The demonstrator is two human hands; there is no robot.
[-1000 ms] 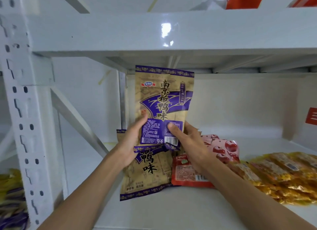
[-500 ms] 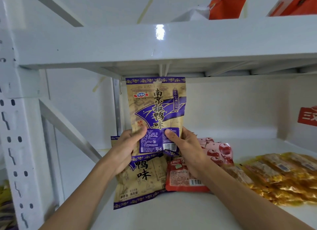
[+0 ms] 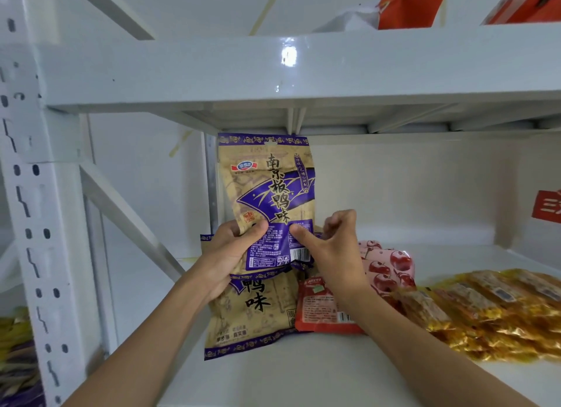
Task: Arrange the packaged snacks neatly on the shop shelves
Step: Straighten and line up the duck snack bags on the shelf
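On the white shelf (image 3: pixel 303 373), nearest, lies a tan-and-purple bag (image 3: pixel 255 312). Above it the left hand (image 3: pixel 230 255) holds a matching bag (image 3: pixel 267 194) upright. The right hand (image 3: pixel 331 246) has just let go; its fingers are curled and empty, thumb touching. Standing it up looks nearly done.

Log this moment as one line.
left hand: holds upright purple-tan packet | right hand: thumb on packet | shelf: twin packet flat
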